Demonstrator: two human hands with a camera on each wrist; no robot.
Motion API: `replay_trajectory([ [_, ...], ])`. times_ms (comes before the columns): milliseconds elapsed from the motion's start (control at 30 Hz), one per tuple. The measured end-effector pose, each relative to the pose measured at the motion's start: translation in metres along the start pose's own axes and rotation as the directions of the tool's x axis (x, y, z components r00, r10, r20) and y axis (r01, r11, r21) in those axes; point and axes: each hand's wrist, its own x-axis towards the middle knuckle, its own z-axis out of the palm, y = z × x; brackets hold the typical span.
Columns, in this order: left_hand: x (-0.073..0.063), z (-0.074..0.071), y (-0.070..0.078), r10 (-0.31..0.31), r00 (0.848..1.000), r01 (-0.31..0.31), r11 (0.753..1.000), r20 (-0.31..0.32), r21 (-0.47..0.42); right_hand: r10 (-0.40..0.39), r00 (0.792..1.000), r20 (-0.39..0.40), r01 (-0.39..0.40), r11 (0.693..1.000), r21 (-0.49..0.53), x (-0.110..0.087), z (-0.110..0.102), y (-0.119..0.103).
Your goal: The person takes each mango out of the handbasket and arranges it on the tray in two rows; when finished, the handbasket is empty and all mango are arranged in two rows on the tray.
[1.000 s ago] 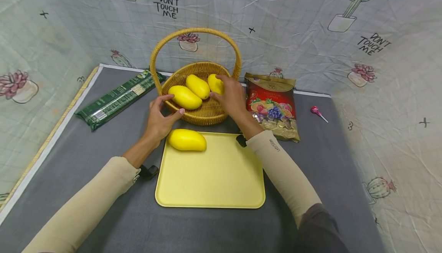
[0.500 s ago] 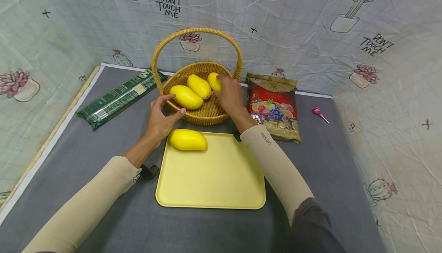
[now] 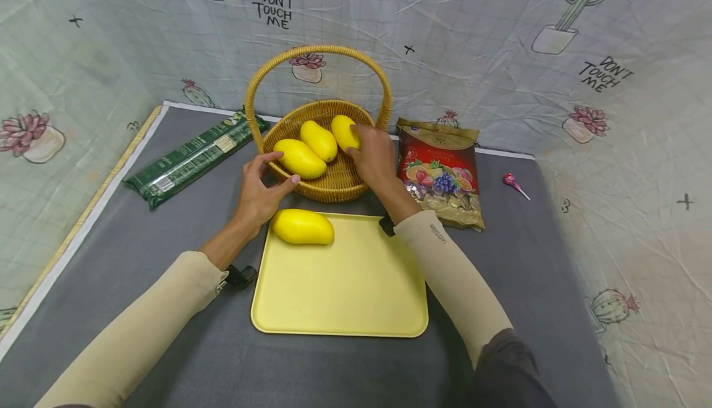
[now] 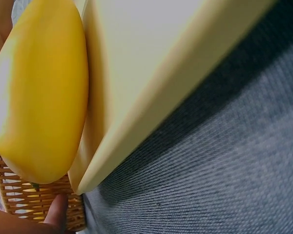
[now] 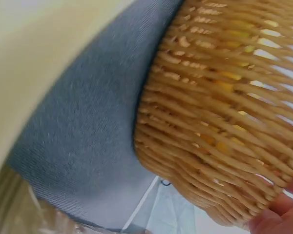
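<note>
A woven basket (image 3: pixel 329 194) with a tall arched handle holds three yellow mangoes in the head view. My right hand (image 3: pixel 377 153) reaches over its right side and grips the rightmost mango (image 3: pixel 342 130) between thumb and fingers. At the left rim, my left hand (image 3: pixel 260 193) holds the basket, thumb on the front and fingers beside the left mango (image 3: pixel 300 158). The middle mango (image 3: pixel 319 140) leans between the other two. Another mango (image 3: pixel 303 227) lies on the yellow tray (image 3: pixel 345 290); the left wrist view shows this mango (image 4: pixel 44 92) up close. Basket weave (image 5: pixel 219 112) fills much of the right wrist view.
A long green packet (image 3: pixel 194 161) lies left of the basket. To the right stands a red and gold candy bag (image 3: pixel 439 170), with a lollipop (image 3: pixel 515 185) farther right. A patterned cloth (image 3: pixel 461 37) hangs close behind the basket.
My right hand has shifted its hold on the rightmost mango, which now shows more and sits slightly more upright. The middle mango has shifted slightly left. My left hand stays at the rim.
</note>
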Motion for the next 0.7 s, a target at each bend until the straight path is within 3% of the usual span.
replay_trajectory([
  [400, 0.001, 0.001, -0.001, -0.006, 1.000, 0.006, 1.000, 0.004, 0.000, 0.002, 0.998, -0.057, 0.012, 0.968, 0.250, -0.032, -0.024, -0.006],
  [700, 0.000, 0.001, 0.000, -0.003, 1.000, 0.003, 1.000, 0.002, 0.004, -0.021, 1.000, -0.013, 0.025, 0.897, 0.442, -0.056, -0.042, -0.006],
])
